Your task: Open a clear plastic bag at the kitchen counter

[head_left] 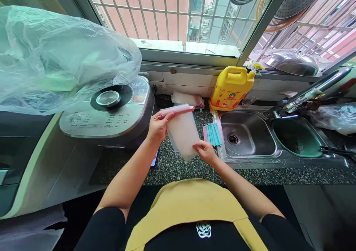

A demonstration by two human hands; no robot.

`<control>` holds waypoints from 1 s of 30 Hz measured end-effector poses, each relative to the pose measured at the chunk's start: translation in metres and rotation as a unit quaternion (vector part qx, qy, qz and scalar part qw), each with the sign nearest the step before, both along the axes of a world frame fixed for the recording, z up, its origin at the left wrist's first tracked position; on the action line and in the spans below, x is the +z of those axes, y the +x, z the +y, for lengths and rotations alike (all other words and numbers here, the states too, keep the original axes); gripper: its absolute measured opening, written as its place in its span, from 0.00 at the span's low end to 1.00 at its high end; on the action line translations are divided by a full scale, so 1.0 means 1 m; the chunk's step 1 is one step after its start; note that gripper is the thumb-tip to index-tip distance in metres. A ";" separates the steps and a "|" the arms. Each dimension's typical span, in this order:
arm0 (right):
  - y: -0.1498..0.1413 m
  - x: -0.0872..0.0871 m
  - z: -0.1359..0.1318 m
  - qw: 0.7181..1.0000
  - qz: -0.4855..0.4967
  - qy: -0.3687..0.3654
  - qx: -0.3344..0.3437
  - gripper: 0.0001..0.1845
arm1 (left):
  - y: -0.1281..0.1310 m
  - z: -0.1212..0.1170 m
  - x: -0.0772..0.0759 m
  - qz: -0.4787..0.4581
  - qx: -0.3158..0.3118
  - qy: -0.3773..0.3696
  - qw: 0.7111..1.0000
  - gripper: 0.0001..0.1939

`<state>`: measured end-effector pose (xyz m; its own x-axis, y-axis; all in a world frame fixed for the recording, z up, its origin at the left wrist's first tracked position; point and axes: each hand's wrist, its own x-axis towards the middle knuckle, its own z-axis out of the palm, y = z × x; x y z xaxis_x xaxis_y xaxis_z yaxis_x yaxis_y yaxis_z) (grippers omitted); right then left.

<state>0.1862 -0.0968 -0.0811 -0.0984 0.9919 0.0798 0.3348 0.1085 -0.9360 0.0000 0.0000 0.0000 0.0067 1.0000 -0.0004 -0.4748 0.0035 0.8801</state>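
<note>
Over the counter I hold a frosted, see-through plastic storage bag (183, 132) with a pink strip along its top edge. My left hand (158, 124) is closed on the bag's upper left end, at the pink strip. The lower right edge of the bag is pinched between the thumb and fingers of my right hand (205, 151). The bag hangs flat and slightly tilted. Just right of it, a row of teal and pink strips (213, 134), perhaps bag clips, lies beside the sink. Behind it, more clear bags with pink edges (189, 98) lie by the wall.
A rice cooker (111, 114) stands left, under a large clear plastic bag (63, 58). A yellow pump jug (230, 88) is at the back. To the right are a steel sink (250, 132), a green basin (296, 136) and a tap (311, 91). Speckled counter (172, 173) runs along the front.
</note>
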 end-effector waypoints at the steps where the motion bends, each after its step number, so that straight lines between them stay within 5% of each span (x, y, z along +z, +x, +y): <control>1: 0.000 -0.005 -0.006 1.000 -0.004 -0.006 0.002 0.24 | -0.002 0.002 0.000 -0.003 0.010 0.008 1.000 0.22; 6: -0.003 -0.024 -0.029 1.000 -0.017 -0.015 -0.006 0.28 | -0.007 0.006 -0.003 0.001 0.008 0.012 1.000 0.21; 9: 0.005 -0.015 -0.023 0.999 -0.030 -0.001 0.026 0.24 | -0.004 0.002 -0.001 0.016 -0.012 0.000 1.000 0.22; 11: 0.015 0.009 -0.009 0.998 -0.043 0.045 0.031 0.23 | -0.001 -0.002 0.001 0.042 -0.039 -0.012 0.998 0.21; 14: 0.027 0.063 0.021 0.981 -0.071 0.172 -0.055 0.26 | 0.007 -0.009 0.005 0.084 -0.096 -0.020 0.992 0.21; 17: 0.024 0.112 0.047 0.959 -0.151 0.240 0.013 0.21 | 0.015 -0.012 0.008 0.115 -0.156 -0.017 0.981 0.20; 19: 0.015 0.129 0.059 0.949 -0.197 0.236 0.063 0.15 | 0.017 -0.011 0.009 0.129 -0.189 -0.003 0.973 0.19; 23: -0.001 0.128 0.073 0.944 -0.208 0.239 0.090 0.15 | 0.014 -0.004 0.013 0.141 -0.227 0.024 0.963 0.18; 30: -0.018 0.109 0.083 0.934 -0.156 0.321 -0.005 0.12 | 0.003 0.010 0.015 0.148 -0.224 0.027 0.963 0.18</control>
